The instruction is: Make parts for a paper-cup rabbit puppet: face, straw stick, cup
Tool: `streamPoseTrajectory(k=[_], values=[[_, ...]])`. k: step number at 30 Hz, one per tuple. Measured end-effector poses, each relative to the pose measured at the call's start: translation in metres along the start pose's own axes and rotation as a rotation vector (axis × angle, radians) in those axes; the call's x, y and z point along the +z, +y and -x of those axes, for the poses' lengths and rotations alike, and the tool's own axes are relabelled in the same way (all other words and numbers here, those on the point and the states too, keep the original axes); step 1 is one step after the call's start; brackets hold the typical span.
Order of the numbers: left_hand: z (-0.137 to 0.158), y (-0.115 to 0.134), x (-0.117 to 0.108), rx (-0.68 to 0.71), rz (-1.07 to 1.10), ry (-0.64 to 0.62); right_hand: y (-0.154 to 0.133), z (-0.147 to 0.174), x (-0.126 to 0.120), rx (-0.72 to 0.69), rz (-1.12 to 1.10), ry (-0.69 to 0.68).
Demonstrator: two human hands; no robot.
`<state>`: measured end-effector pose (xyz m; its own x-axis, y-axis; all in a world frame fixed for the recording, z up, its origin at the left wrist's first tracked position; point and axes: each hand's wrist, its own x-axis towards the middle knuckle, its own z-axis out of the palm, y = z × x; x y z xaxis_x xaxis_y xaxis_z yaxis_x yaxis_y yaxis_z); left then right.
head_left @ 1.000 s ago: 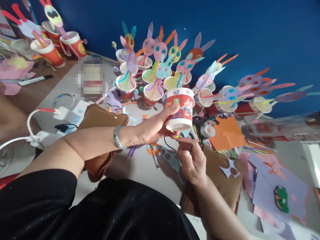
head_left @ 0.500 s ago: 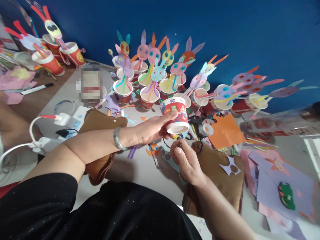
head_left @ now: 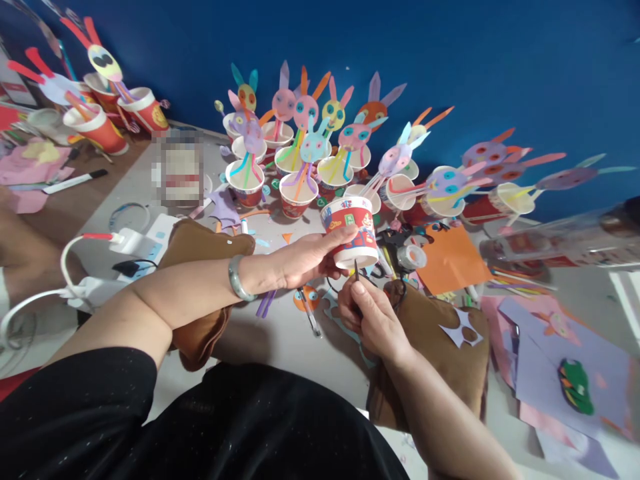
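Gripping a red-and-white paper cup (head_left: 345,220), the left hand (head_left: 310,261) has its thumb along the cup's near side, its fingers closed no further than the cup allows and partly hidden under it. Just below and right of those fingers, the right hand (head_left: 374,319) pinches a thin dark tool (head_left: 357,271) in nearly closed fingers; its tip points up at the cup's base, though I cannot tell whether they touch. Below the left fingers, a pen (head_left: 311,316) lies by an orange paper face (head_left: 301,303) on the surface (head_left: 285,340). Beyond both sets of fingers stand paper cups (head_left: 299,207) holding long-eared paper faces. Right of the right fingers, a lilac paper scrap (head_left: 455,333) rests on a brown cushion (head_left: 435,373).
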<state>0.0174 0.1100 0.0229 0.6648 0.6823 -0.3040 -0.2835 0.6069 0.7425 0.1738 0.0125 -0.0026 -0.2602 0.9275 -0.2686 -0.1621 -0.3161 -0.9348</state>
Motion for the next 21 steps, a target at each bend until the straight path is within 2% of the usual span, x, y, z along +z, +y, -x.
streamPoseTrajectory(k=[8, 12, 14, 17, 21], values=[[0.0, -0.001, -0.001, 0.032, -0.051, -0.005, -0.008, -0.002, 0.003, 0.099, -0.169, -0.05], [0.0, -0.001, -0.001, 0.078, -0.078, -0.007, -0.014, -0.002, 0.001, 0.196, -0.286, -0.132], [0.001, 0.001, 0.0, 0.118, -0.11, 0.004, -0.013, -0.003, -0.001, 0.2, -0.27, -0.134], [0.002, 0.004, 0.002, 0.189, -0.162, 0.017, -0.01, -0.005, -0.003, 0.085, -0.036, -0.032], [0.002, 0.004, 0.002, 0.217, -0.177, 0.01, -0.006, -0.005, -0.008, -0.174, 0.515, 0.2]])
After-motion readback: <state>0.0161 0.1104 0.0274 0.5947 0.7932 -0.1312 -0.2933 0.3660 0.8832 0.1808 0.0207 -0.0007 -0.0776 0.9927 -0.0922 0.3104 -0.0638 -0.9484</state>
